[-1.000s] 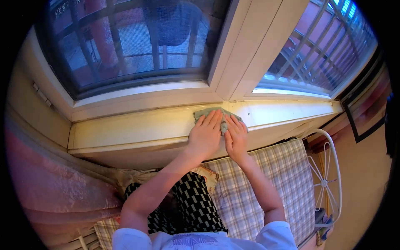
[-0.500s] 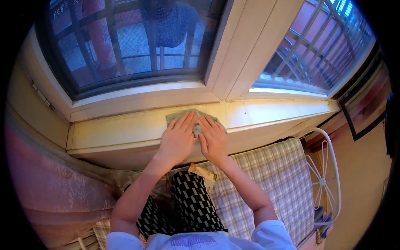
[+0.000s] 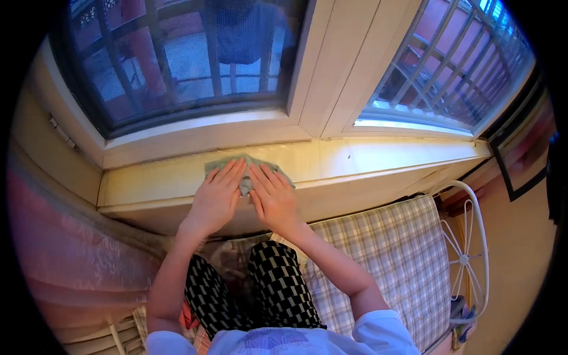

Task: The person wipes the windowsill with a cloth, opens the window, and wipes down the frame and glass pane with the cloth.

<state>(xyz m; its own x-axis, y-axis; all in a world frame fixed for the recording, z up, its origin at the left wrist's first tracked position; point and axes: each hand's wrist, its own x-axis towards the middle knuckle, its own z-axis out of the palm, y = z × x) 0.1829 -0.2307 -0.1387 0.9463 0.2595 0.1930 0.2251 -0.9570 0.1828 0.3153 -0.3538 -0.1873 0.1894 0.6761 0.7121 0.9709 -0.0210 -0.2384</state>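
A grey-green cloth [image 3: 245,184] lies spread on the pale window sill [image 3: 142,180], left of the sill's middle. My left hand [image 3: 216,198] presses flat on the cloth's left part, its fingers stretched toward the window. Beside it my right hand [image 3: 273,198] rests flat on the right part, thumb pointing toward the left hand. Cloth edges show past the fingertips and between the two hands. What lies beneath the palms is hidden.
Behind the sill are the window frame [image 3: 331,77] and a barred window pane [image 3: 189,53]. Below lies a plaid bed cover [image 3: 384,254], with a white metal bed rail [image 3: 486,260] at right. A pink curtain [image 3: 77,254] hangs at left.
Both hands and the cloth have slid left along the sill, from near its middle. The hands have stayed flat on the cloth.
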